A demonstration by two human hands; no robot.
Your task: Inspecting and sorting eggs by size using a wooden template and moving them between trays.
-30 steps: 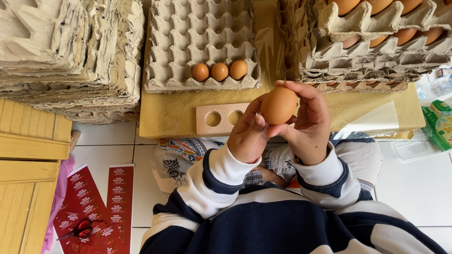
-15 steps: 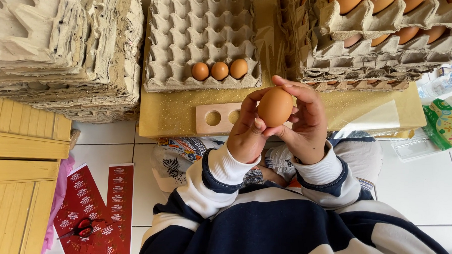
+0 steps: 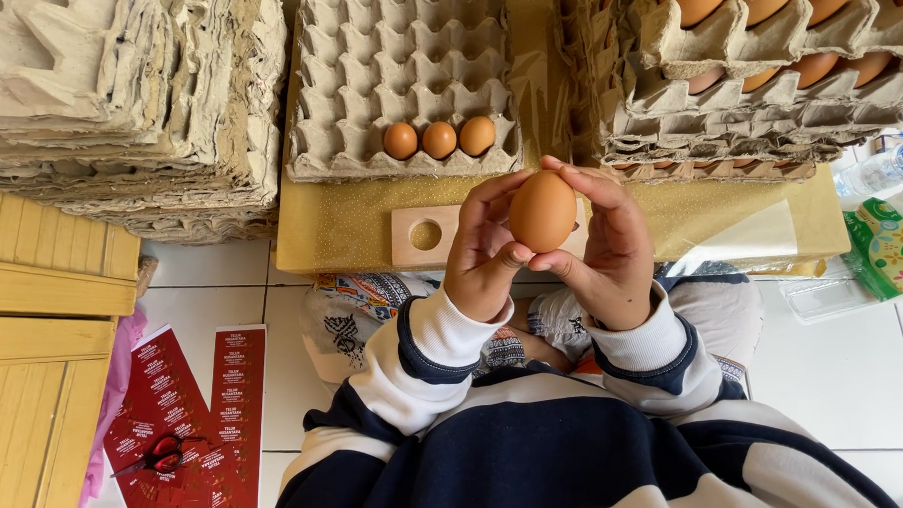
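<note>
Right, both hands up: left hand (image 3: 487,250) & right hand (image 3: 604,251) pinch brown egg (image 3: 543,210) betw. fingertips, above table edge (image 3: 371,256); egg tray (image 3: 402,82) just beyond.

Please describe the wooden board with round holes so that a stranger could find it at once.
Start at the grey cardboard egg tray holding three brown eggs on the yellow-covered table. Just in front of it lies the pale flat wooden board, partly hidden behind the left hand. Unlike the trays, it is smooth, with a round cut-out hole.
</note>
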